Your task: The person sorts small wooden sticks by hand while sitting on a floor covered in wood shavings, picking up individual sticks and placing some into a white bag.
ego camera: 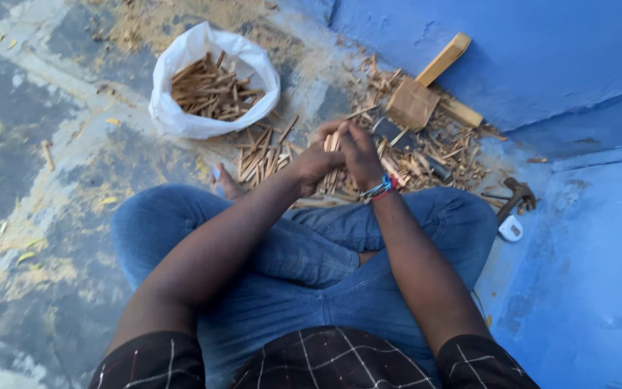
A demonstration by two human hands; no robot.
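a white bag [181, 108] of wood sticks sits open on the floor at the left. in the middle, above the crossed legs, the left hand [316, 164] and right hand [361, 155] close together around a small bundle of sticks [332, 144]. a wooden mallet [426, 90] lies among scraps by the blue wall, a hammer [516, 196] further right.

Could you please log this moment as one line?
left hand: holds sticks | right hand: on same sticks | white bag: open, nearby
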